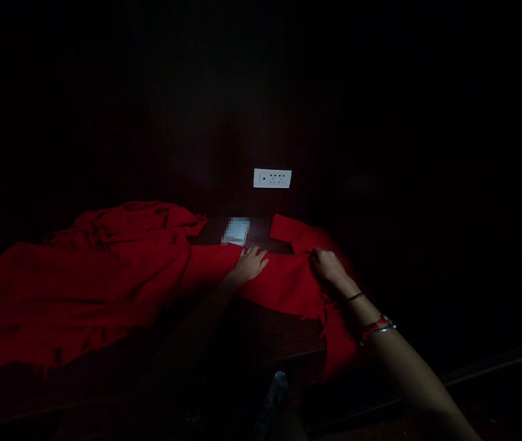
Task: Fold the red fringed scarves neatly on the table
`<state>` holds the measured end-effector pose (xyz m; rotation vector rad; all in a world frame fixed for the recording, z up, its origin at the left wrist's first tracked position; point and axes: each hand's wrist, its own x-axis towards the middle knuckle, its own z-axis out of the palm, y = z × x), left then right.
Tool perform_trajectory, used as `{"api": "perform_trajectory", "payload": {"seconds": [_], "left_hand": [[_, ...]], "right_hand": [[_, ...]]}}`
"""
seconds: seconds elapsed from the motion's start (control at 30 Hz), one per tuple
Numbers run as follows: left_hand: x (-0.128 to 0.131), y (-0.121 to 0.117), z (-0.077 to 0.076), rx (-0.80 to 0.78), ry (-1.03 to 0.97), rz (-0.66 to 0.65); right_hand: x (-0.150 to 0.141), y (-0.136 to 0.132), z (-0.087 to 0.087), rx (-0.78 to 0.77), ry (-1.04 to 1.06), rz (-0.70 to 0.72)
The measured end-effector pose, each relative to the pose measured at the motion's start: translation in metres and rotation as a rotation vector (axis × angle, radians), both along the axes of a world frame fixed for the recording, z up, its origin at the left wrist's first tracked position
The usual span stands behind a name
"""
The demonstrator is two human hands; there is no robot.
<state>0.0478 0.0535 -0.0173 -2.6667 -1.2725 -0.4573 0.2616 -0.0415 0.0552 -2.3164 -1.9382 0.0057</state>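
A red fringed scarf [283, 285] stretches across a dark wooden surface, with its fringed end at the right edge. Resting flat on it, my left hand [250, 264] has its fingers spread and wears a ring. My right hand [328, 266] is closed on the scarf near its right end; bracelets circle that wrist. More red cloth lies beyond and below the right hand. On the left, a large rumpled heap of red cloth [150, 275] spreads over the surface; in the gloom I cannot tell whether it is one piece with the scarf.
Just past my left hand lies a small pale card or booklet [237, 231], partly blurred. A white socket plate [272, 178] is on the dark wall behind. The wooden surface's front edge [288, 355] shows below the scarf. The surroundings are very dark.
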Motion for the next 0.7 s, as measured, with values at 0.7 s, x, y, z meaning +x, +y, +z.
{"api": "perform_trajectory", "payload": {"seconds": [0.7], "left_hand": [[-0.026, 0.022, 0.061, -0.17, -0.307, -0.114]], "right_hand": [[0.042, 0.022, 0.044, 0.29, 0.161, 0.033]]}}
